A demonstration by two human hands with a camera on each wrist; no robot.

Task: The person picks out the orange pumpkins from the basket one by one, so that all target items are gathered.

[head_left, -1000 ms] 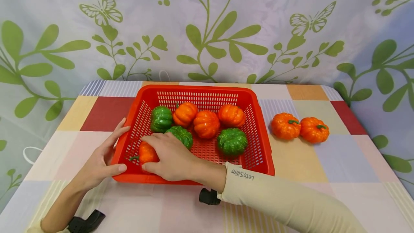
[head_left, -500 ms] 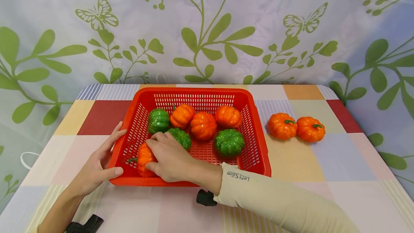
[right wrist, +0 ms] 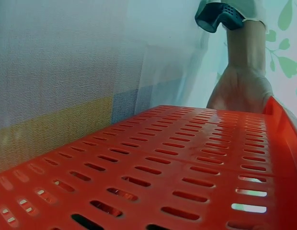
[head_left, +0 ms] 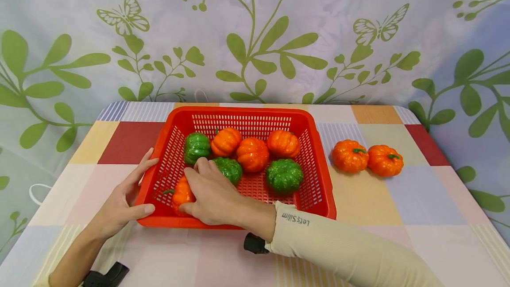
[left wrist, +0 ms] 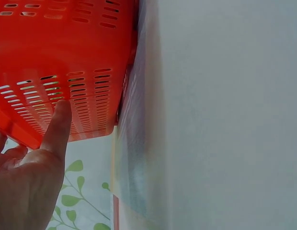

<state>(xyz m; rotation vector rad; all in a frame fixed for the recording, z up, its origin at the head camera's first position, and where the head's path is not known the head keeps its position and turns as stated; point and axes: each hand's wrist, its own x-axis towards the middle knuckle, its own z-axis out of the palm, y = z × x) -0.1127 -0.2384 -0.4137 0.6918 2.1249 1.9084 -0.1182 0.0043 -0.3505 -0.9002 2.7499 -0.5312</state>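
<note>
In the head view, my right hand grips an orange toy pumpkin with a green stem, in the near left corner of the red plastic basket. Its fingers are beside a green pumpkin, which they partly hide. My left hand braces the basket's left side, thumb at the near corner and fingers along the outer edge. From the left wrist, one straight finger touches the slotted wall. The right wrist view shows the basket's outer wall and my left hand, not the pumpkin.
Inside the basket are other green pumpkins and several orange ones. Two orange pumpkins sit side by side on the checked tablecloth to its right. A leaf-patterned curtain hangs behind the table.
My right hand and the orange pumpkin have shifted slightly right within the basket. The green pumpkin beside the fingers has also moved a little right. My left hand stays at the basket's side.
</note>
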